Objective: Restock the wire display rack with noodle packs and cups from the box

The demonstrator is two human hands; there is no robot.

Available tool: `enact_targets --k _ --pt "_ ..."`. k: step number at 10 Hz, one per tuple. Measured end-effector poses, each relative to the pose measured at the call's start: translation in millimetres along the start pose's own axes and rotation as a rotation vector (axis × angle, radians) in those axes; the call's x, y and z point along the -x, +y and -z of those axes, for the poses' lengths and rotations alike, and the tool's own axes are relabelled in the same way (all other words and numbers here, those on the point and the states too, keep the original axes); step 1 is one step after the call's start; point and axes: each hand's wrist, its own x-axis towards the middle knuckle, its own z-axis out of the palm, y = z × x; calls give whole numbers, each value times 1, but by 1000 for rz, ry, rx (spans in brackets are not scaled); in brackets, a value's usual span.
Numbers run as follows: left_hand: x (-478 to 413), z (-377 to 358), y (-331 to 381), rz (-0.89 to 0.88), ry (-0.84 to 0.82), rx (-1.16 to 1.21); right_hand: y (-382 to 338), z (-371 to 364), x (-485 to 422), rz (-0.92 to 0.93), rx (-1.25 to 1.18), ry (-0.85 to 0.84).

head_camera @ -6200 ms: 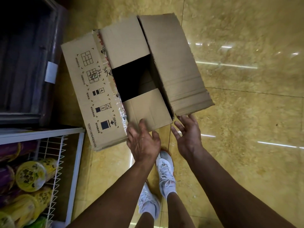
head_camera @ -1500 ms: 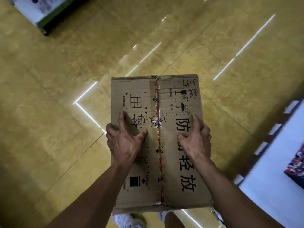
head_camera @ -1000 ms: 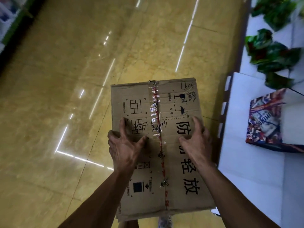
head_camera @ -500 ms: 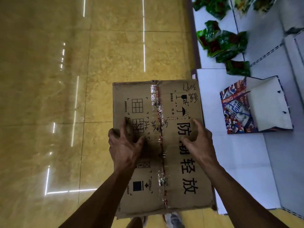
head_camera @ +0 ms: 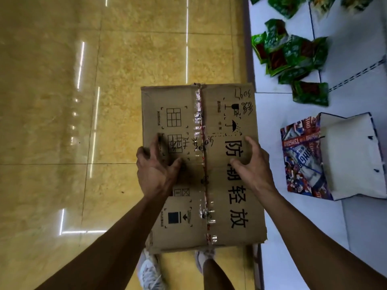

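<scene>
Step in hand: transport of the box (head_camera: 219, 114). It is held flat, clear of the tiled floor (head_camera: 62, 122), with its taped seam facing up, just beside a white shelf (head_camera: 272, 126).

Hand state:
- The left hand (head_camera: 156, 170) grips the left edge, thumb on the top face, fingers curled over the side.
- The right hand (head_camera: 252, 166) grips near the right edge, thumb and fingers spread on the top face.

The wire rack is not in view, and no noodle packs or cups can be identified. Whether the box contains stock cannot be told.

Next move, as judged: keep both grips even so the box stays level, then set it down or carry it to where it is needed.

Count:
- Box: one.
- Hands: two.
- Green packets (head_camera: 291, 53) on the shelf: at least seven; overlap prevents an exact count.
- Printed paper bag (head_camera: 303, 160): one, lying on its side.
- Shoes (head_camera: 150, 273): two.
</scene>
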Motion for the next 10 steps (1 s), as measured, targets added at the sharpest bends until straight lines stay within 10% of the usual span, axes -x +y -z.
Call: enact_targets --k 10 --pt "-30 -55 29 54 -228 -188 27 -12 -48 42 239 -43"
